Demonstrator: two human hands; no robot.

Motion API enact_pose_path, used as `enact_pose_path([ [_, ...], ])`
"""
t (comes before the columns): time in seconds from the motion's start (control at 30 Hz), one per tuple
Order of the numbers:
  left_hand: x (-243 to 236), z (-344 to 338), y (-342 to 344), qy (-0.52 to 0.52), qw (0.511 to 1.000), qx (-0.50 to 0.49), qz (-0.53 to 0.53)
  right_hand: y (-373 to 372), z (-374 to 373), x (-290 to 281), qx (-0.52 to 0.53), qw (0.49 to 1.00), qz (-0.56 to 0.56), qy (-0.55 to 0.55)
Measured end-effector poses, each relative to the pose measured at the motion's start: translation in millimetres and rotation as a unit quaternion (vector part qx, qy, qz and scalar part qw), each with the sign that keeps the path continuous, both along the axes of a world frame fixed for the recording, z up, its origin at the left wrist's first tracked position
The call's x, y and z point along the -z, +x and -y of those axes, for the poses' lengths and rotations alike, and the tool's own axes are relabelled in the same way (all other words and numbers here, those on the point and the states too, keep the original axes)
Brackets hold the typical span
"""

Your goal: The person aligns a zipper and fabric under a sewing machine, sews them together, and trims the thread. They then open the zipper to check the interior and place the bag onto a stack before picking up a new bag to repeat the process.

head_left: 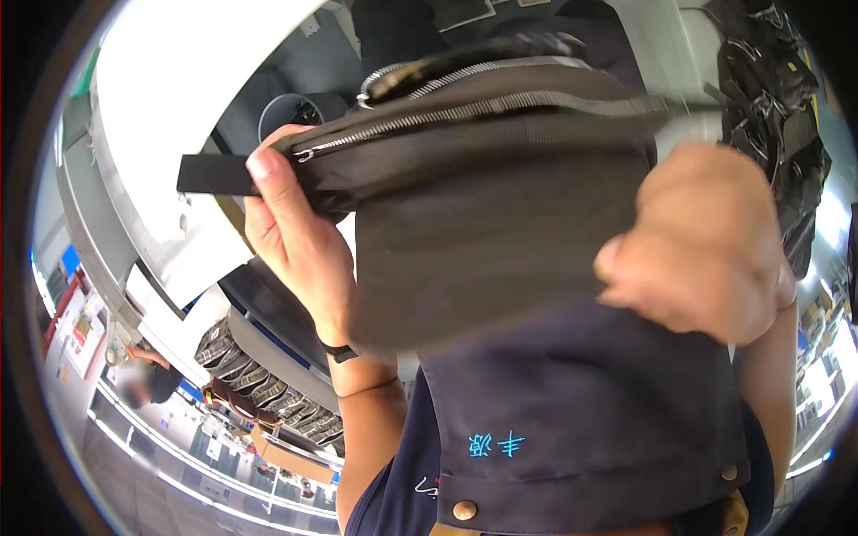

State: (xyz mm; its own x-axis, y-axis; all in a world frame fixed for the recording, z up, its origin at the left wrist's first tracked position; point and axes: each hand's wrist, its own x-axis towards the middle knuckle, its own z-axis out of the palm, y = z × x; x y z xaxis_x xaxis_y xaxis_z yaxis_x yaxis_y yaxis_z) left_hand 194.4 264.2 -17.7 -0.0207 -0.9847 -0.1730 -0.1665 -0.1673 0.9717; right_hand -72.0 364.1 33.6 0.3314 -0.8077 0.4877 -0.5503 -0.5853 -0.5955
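Note:
A dark brown-black fabric bag hangs in front of my chest, with silver metal zippers running across its top. My left hand grips its left end, thumb on the near face beside a zipper pull. From that end a short black strap end sticks out to the left. At the bag's right side is my right hand, smeared by motion, with its fingers curled closed. Whatever is in those fingers is hidden. The upper right of the bag is blurred too.
A white worktable curves along the left, near a round grey container. Black bags are heaped at the right. A row of dark bags lies lower left. Farther off at left is another person.

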Motion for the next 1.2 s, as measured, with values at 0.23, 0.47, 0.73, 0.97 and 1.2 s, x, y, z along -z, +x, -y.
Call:
enact_pose_path([
  [0.23,21.4,16.2,-0.5,-0.038,0.999,0.000,-0.037,28.0,-30.7,59.2,-0.123,0.977,-0.039,0.169],
  [0.47,25.9,6.9,11.2,-0.031,0.996,-0.001,-0.080,32.5,-8.4,70.7,0.004,0.992,-0.011,0.125],
  [0.73,23.1,-0.6,0.2,-0.032,0.998,-0.007,-0.055,22.5,12.7,86.9,0.152,0.977,-0.102,0.112],
  [0.97,22.1,1.4,-8.8,-0.003,0.997,0.000,-0.083,49.4,19.0,86.5,0.160,0.978,-0.036,0.127],
  [1.2,23.1,0.5,-11.2,0.021,0.998,-0.018,-0.059,65.7,34.3,83.7,0.082,0.979,0.133,0.128],
])
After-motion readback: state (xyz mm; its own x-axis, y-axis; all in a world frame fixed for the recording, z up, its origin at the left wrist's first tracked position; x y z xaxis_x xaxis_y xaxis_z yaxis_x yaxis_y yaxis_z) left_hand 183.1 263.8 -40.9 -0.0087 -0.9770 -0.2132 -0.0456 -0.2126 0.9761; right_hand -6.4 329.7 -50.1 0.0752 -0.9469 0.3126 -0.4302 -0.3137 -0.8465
